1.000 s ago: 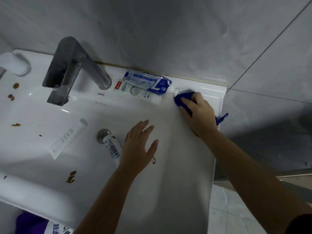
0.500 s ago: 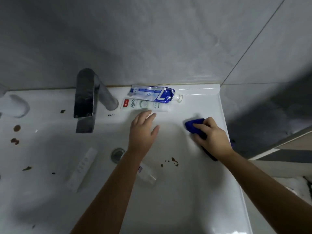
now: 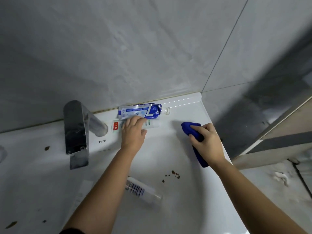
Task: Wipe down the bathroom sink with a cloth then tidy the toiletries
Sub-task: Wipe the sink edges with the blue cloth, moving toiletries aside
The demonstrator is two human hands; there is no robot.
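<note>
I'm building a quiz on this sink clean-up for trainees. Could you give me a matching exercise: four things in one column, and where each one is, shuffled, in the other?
Things
1. blue cloth
2. blue toothpaste tube
3. barcode tube
4. brown spots

Places
A. lying on its side low in the sink basin
B. on the back ledge, against the wall
C. under the right hand
D. spattered on the basin slope near the right wrist

Pairs: 1-C, 2-B, 3-A, 4-D

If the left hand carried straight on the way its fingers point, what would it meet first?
Probably the blue toothpaste tube, which the fingertips of the left hand about touch; the wall lies just behind.
</note>
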